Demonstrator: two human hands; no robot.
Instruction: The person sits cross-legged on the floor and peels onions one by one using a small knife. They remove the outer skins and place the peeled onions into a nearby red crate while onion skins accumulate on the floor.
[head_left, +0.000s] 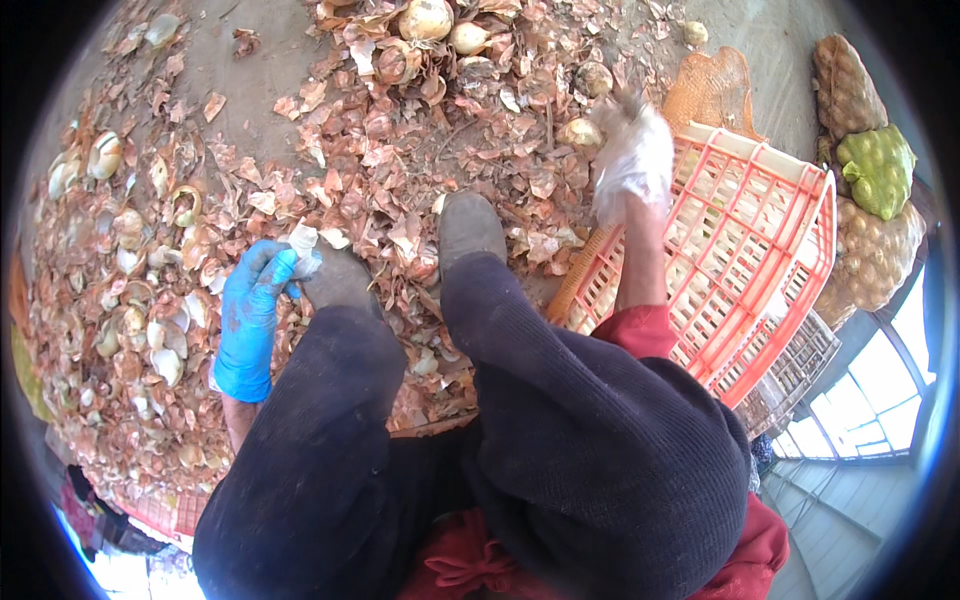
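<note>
My left hand, in a dirty blue rubber glove, pinches a pale piece of onion peel between thumb and fingers, just over the toe of my left shoe. On the other side, my right hand wears a white glove and is blurred by motion. It reaches forward beside a red and white plastic crate. Its fingers blur into a greyish smear, so whether they hold anything is unclear. Close to its fingertips lies a yellowish onion, with a darker onion farther forward.
Dry onion skins cover the floor around both shoes. Several onions, including a large pale one, lie at the far end. An orange mesh bag rests against the crate. Filled net sacks stand at the right, one of them green.
</note>
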